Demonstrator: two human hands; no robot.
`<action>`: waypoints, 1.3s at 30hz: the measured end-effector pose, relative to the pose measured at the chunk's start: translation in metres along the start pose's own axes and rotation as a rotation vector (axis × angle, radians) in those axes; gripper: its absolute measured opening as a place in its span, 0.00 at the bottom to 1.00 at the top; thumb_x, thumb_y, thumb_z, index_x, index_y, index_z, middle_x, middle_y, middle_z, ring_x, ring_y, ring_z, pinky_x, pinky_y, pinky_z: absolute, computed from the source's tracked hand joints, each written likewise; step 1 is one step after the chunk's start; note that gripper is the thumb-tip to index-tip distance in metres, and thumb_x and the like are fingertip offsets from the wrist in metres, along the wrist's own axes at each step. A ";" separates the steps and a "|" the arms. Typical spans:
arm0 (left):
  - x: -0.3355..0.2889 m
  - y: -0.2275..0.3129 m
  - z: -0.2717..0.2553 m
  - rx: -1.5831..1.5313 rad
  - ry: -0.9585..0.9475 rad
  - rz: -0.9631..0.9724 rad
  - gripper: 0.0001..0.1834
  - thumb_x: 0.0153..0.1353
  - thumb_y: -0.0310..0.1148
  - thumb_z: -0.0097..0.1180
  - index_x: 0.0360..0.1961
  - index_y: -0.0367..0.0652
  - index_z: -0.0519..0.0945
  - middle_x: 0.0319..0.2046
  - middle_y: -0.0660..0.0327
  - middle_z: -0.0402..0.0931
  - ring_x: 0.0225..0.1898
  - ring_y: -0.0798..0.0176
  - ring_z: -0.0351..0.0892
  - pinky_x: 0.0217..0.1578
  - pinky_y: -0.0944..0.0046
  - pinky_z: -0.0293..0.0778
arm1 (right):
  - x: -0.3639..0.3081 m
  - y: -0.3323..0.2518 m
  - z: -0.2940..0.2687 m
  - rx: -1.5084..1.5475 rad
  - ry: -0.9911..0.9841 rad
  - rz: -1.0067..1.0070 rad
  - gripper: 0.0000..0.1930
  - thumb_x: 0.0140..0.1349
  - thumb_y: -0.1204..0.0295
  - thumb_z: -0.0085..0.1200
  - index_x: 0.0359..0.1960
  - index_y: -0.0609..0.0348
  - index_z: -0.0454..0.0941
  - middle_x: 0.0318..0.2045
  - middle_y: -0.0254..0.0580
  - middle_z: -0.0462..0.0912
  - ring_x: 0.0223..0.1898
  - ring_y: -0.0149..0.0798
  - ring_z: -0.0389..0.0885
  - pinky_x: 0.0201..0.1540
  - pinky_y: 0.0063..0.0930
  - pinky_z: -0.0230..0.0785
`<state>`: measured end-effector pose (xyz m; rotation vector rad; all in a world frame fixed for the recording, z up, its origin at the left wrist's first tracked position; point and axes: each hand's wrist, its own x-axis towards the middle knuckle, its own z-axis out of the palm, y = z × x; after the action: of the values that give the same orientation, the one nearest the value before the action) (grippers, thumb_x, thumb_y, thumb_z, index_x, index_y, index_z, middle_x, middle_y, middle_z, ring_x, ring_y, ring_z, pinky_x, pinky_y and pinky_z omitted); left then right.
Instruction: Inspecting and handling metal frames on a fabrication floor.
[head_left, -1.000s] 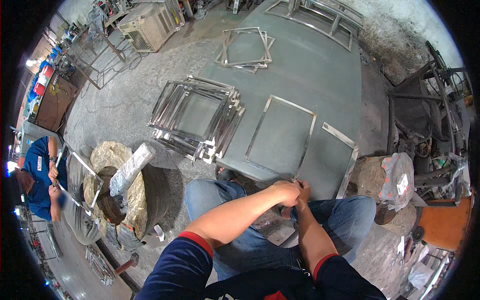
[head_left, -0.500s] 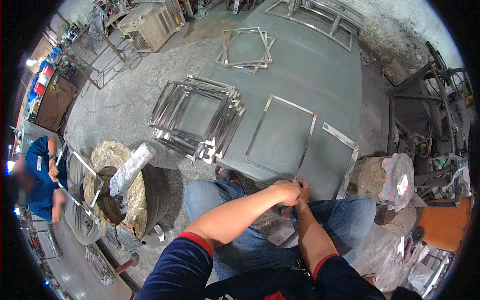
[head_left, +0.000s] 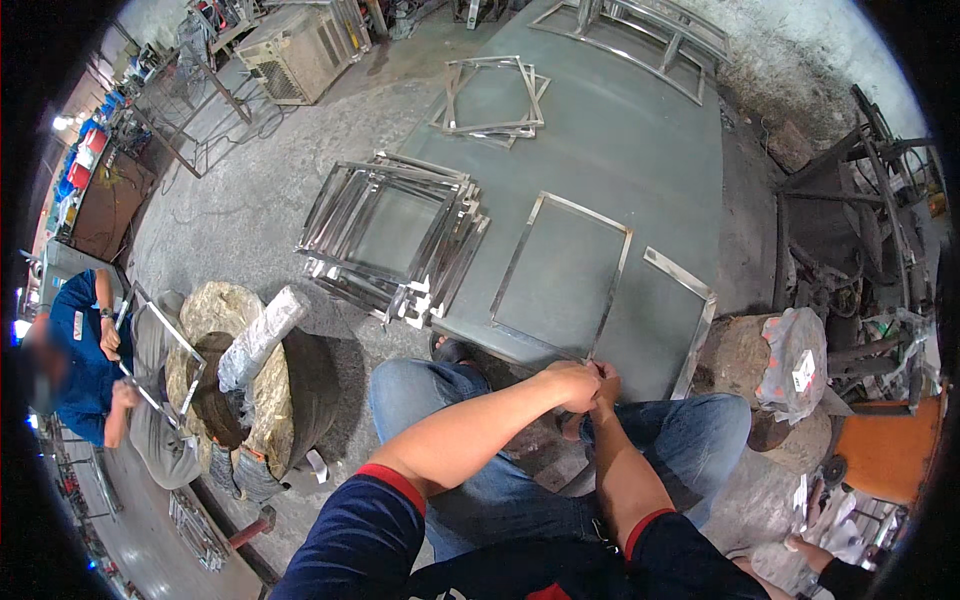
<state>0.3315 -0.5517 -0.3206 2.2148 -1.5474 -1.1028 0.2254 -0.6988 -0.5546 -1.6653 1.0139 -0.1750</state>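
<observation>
My left hand [head_left: 571,386] and my right hand [head_left: 606,388] meet at the near edge of a low grey metal-topped table [head_left: 575,150]. Their fingers are closed and pressed together, so whatever is between them is hidden. Just beyond the fingertips lies the near corner of a rectangular metal frame [head_left: 517,243], flat on the table top. To its right, partly behind my right knee, is an L-shaped metal piece [head_left: 683,272]. A pile of similar metal frames [head_left: 455,225] rests at the table's left edge, left of my hands.
Further back lie a few stacked frames [head_left: 541,98] and a larger tubular frame [head_left: 688,50]. At left stands a wrapped round drum [head_left: 315,385] near a co-worker [head_left: 85,350] holding a metal frame. A plastic-covered stump [head_left: 730,355] is at right; another person's arm [head_left: 812,553] shows lower right.
My hands stay almost in place at the frame's corner. The co-worker's lower hand at left has risen along their frame. Another person's hand and forearm have come into view at lower right.
</observation>
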 end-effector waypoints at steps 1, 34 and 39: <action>0.000 0.000 0.000 0.036 -0.027 -0.031 0.20 0.62 0.46 0.53 0.41 0.39 0.84 0.40 0.46 0.83 0.45 0.43 0.83 0.47 0.47 0.77 | 0.000 0.000 0.000 -0.004 -0.045 0.029 0.14 0.61 0.66 0.63 0.40 0.66 0.83 0.32 0.44 0.86 0.33 0.36 0.81 0.39 0.32 0.73; 0.003 -0.003 0.000 -0.001 -0.020 -0.060 0.20 0.62 0.46 0.53 0.41 0.38 0.84 0.39 0.46 0.84 0.44 0.42 0.83 0.47 0.47 0.77 | 0.010 0.019 0.002 0.112 -0.091 0.014 0.16 0.60 0.64 0.63 0.41 0.66 0.83 0.32 0.41 0.86 0.32 0.34 0.80 0.37 0.31 0.73; 0.003 -0.003 -0.001 -0.035 0.005 -0.018 0.20 0.62 0.46 0.54 0.42 0.40 0.84 0.40 0.46 0.83 0.45 0.43 0.83 0.47 0.47 0.77 | 0.015 0.032 0.005 0.101 -0.003 -0.011 0.15 0.60 0.64 0.63 0.41 0.65 0.83 0.31 0.43 0.86 0.32 0.35 0.81 0.37 0.32 0.73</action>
<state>0.3347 -0.5533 -0.3236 2.2115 -1.4970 -1.1195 0.2210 -0.7056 -0.5894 -1.5789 0.9783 -0.2275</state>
